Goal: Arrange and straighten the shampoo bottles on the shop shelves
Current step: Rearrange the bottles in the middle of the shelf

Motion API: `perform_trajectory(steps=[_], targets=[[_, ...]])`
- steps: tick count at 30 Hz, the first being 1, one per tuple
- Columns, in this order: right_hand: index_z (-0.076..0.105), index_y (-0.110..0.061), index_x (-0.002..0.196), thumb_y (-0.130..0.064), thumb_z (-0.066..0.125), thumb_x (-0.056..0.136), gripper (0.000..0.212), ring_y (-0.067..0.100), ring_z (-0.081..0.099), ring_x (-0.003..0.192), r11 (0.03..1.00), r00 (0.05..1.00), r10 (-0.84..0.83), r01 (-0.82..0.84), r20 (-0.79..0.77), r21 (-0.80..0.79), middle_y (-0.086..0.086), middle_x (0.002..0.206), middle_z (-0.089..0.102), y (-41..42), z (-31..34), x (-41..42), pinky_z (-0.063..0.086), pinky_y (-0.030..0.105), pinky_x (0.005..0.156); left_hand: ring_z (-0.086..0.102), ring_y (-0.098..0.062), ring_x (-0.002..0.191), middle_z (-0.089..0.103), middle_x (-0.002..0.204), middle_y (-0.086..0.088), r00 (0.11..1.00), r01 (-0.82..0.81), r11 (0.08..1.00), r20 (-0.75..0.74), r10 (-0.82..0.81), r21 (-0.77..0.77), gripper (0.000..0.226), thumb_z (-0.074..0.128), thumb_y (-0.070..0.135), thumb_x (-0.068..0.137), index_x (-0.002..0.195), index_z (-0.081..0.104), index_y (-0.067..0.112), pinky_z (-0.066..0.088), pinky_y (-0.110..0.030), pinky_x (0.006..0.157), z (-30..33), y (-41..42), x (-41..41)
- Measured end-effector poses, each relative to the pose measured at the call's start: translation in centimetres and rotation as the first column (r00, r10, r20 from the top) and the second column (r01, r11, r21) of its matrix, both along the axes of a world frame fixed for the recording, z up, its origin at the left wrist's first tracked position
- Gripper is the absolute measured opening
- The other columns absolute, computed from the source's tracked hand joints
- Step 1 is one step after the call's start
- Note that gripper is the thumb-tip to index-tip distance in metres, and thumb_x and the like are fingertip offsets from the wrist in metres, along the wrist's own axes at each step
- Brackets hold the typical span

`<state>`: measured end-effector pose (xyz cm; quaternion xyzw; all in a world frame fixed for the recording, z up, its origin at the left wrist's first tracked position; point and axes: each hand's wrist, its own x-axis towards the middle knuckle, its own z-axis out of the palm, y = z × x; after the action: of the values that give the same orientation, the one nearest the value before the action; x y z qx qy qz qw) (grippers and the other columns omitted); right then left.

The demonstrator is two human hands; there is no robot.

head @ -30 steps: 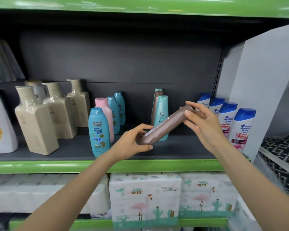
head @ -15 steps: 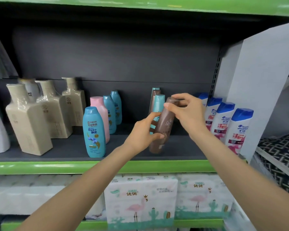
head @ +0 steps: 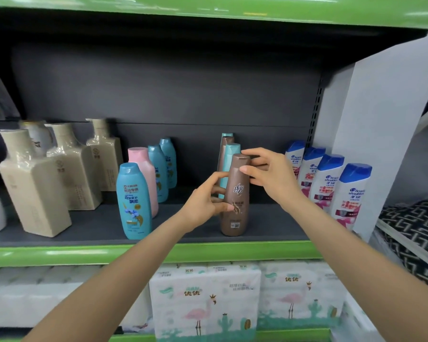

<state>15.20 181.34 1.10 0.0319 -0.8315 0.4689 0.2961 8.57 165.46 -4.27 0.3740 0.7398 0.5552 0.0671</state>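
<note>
Brown plastic, the bottle [head: 236, 196] is standing upright near the front edge of the dark shelf [head: 89, 227], its long axis vertical, flat cap at the top and label facing outward toward the camera. Its base is resting on the shelf board just behind the green front lip [head: 59, 254], right of the middle.

Both hands are holding it. The left hand [head: 204, 203] is wrapping the lower left side of the bottle, its thumb lying across the label and its fingers [head: 218, 176] curling round the back. The right hand [head: 269, 176] is gripping the cap end from the right, thumb pressing the front just under the cap and its fingertips arching over the top. So the bottle is sitting between the two hands, low grip on the left, high grip on the right.

Directly behind it a teal bottle [head: 231, 154] and another brown bottle [head: 224, 149] are standing in a file toward the back wall. To the left, a blue Rejoice bottle [head: 133, 201] is standing at the front edge with a pink bottle [head: 143, 178] and two more blue ones behind it. Farther left, beige square pump bottles [head: 35, 188] are filling that end. At the right end, four white bottles with blue caps [head: 331, 183] are lining up diagonally beside a white divider panel [head: 386, 124]. Below, tissue packs with flamingo prints [head: 205, 302] are sitting on the lower shelf.
</note>
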Motion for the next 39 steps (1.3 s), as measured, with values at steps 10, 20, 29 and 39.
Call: perform_trajectory(steps=[10,20,29,39], targets=[[0.063,-0.023,0.117,-0.013,0.069,0.083,0.036,0.015,0.067,0.087,0.999,1.0,-0.004,0.003,-0.028,-0.041,0.002,0.095,0.068,-0.3,-0.7,-0.5,0.059,0.035,0.075,0.068,-0.022,0.091,0.059,0.114,-0.011,0.996,0.044,0.999,0.073,-0.043,-0.019,0.065,0.068,0.002,0.081,0.13,0.04,0.032,0.057,-0.042,0.081,-0.2,-0.5,-0.4],[0.057,-0.033,0.124,-0.023,0.07,0.083,0.045,0.011,0.067,0.086,0.998,0.998,0.062,-0.062,0.009,0.02,-0.004,0.094,0.067,0.5,-0.4,0.3,0.059,0.03,0.071,0.063,-0.009,0.099,0.058,0.115,0.003,0.957,-0.079,0.991,-0.269,0.106,0.11,0.065,0.074,0.016,0.078,0.131,0.042,0.034,0.054,-0.03,0.087,3.6,-0.2,0.5],[0.062,-0.021,0.108,-0.022,0.056,0.093,0.017,0.016,0.067,0.093,0.99,0.997,0.074,-0.071,0.013,-0.124,0.005,0.098,0.068,2.1,1.3,-0.9,0.057,0.036,0.08,0.063,-0.007,0.093,0.065,0.103,0.008,0.886,-0.086,0.996,-0.457,0.072,-0.009,0.033,0.073,0.025,0.079,0.108,0.057,0.031,0.051,-0.02,0.082,6.4,0.0,0.1],[0.049,-0.021,0.135,-0.014,0.06,0.091,0.046,0.017,0.056,0.109,0.985,0.996,-0.001,-0.015,0.093,0.173,0.008,0.129,0.055,2.4,2.3,-6.3,0.045,0.028,0.091,0.064,-0.017,0.088,0.067,0.097,0.003,0.882,-0.122,0.993,-0.459,0.108,0.0,0.021,0.073,0.029,0.078,0.096,0.062,0.028,0.053,-0.038,0.083,5.9,0.2,-0.2]])
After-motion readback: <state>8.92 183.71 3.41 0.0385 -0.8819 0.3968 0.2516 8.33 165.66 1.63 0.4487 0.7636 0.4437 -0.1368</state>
